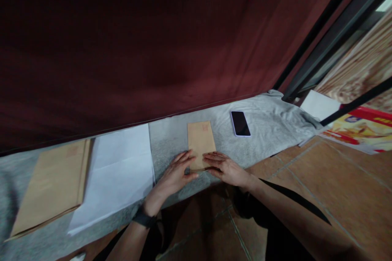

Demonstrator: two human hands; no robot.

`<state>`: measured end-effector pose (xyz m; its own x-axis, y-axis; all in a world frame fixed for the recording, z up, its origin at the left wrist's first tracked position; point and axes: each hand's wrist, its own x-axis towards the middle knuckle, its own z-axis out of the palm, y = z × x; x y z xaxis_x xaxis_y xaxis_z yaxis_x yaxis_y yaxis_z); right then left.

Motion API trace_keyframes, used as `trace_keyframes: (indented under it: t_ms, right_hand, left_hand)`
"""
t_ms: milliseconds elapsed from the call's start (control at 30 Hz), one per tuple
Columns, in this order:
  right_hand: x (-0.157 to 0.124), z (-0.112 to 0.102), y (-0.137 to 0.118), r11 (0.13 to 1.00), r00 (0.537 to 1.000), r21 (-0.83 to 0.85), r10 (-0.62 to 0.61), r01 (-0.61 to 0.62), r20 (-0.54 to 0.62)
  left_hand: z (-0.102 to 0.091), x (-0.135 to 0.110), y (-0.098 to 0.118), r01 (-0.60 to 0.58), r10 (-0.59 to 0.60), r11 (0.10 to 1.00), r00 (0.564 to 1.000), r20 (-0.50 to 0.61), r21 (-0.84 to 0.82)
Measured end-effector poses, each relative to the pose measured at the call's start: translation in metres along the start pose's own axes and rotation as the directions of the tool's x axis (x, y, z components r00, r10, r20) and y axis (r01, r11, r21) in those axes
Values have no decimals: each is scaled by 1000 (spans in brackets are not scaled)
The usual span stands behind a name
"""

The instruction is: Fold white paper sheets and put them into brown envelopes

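Resting on a small kraft envelope [199, 138] are both hands, the left hand [176, 173] at its left edge with the thumb held apart from loosely spread fingers, the right hand [226, 168] with its fingers laid over the lower right edge; whether the right thumb and fingers pinch the paper cannot be told. The envelope lies flat on a grey cloth [269, 118], roughly midway between a sheet of white paper [122, 171] and a smartphone [240, 123] in a pale lilac case, its screen dark. Red print sits in the envelope's upper right corner, too small to read, and the hands cover part of its near end. Fainter red marking, also illegible, shows near the top of the large kraft envelopes [52, 183] at far left, which look stacked; how many there are is unclear. Whether the white paper runs under them is hard to make out. On the tiled floor [337, 187] at right, a printed carton [364, 130] in red and yellow bears yellow lettering cut off by the picture's edge, too blurred to read surely. A dark wristband [143, 217] circles the left wrist; dark red fabric [153, 57] fills the upper part, its folds lost in shadow.
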<state>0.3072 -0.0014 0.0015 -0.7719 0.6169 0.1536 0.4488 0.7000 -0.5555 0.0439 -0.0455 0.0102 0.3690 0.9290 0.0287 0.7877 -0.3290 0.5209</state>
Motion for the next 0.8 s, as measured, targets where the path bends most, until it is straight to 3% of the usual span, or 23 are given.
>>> trace_keyframes:
  t_ms: [167,367,567,700,800]
  right_hand:
    - [2,0,-1,999,999,46,-10,12,-53]
    - [6,8,1,995,990,71,73,-65,-119]
    - [5,9,-8,998,991,-36,42,-47,-127]
    - [-4,28,-29,988,994,-129,-91,82,-66]
    - [-11,46,-41,977,996,-193,-92,88,-12]
  left_hand:
    - [3,2,4,18,-17,1000,999,-38,21]
    - [6,8,6,58,-58,998,996,-69,9]
    - [9,10,8,99,-97,995,992,-82,15]
    - [12,11,7,103,-103,995,989,-105,-12]
    - [17,11,4,114,-117,993,984,-135,-34]
